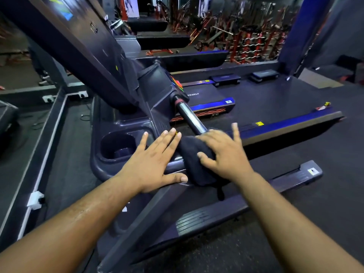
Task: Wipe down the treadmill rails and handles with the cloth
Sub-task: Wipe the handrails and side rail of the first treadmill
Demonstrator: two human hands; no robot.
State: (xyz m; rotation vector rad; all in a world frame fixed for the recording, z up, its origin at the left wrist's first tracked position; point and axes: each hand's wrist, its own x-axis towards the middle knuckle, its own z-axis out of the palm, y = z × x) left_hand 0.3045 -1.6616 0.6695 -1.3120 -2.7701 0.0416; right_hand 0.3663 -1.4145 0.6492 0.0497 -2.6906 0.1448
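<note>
Item 1, nearest: treadmill side rail, dark, running under my forearms; not yet under the cloth.

Item 2: my left hand, fingers straight and spread, palm pressed flat on the console edge just beside the cloth. It holds nothing.

Item 3: dark cloth, bunched over the near end of the handle. My right hand rests on it, thumb and fingers curled into the folds, little finger lifted clear.

Item 4: chrome handle bar, bare from the cloth up to the console. Cup holder lies left of it.

Item 5, far: neighbouring treadmill deck, then weight racks, blurred.

Risk noted: I judge the bunched cloth could slide off the smooth chrome if my grip loosens. A dangling tail at its lower edge may snag on the frame.
</note>
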